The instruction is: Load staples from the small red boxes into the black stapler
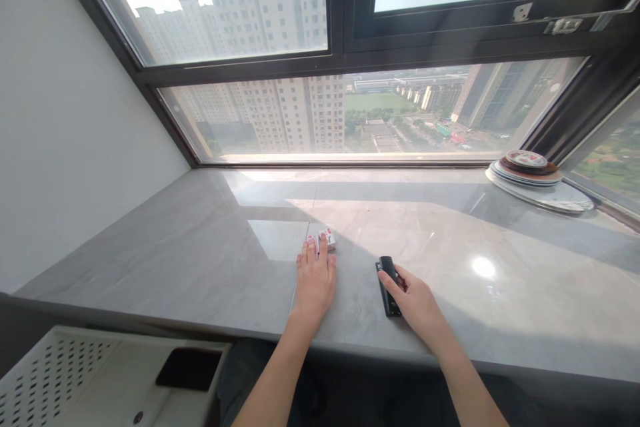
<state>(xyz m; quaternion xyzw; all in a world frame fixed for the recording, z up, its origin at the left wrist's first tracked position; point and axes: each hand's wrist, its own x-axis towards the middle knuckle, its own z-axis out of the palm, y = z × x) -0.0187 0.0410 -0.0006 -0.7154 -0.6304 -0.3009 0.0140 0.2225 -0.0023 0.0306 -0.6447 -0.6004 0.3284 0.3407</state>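
My left hand (315, 278) lies flat on the grey stone window ledge (200, 253), fingers stretched out and together, with the fingertips resting on a small red-and-white pack of cards (323, 239). To its right, my right hand (413, 297) rests on the ledge with the thumb and fingers closed around a slim black remote-like device (386, 283), which lies lengthwise on the stone. The two hands are about a hand's width apart.
A stack of round plates (535, 177) sits at the far right of the ledge by the window frame (345, 60). A white perforated plastic crate (100, 373) stands below the ledge at the lower left. A white wall bounds the left side.
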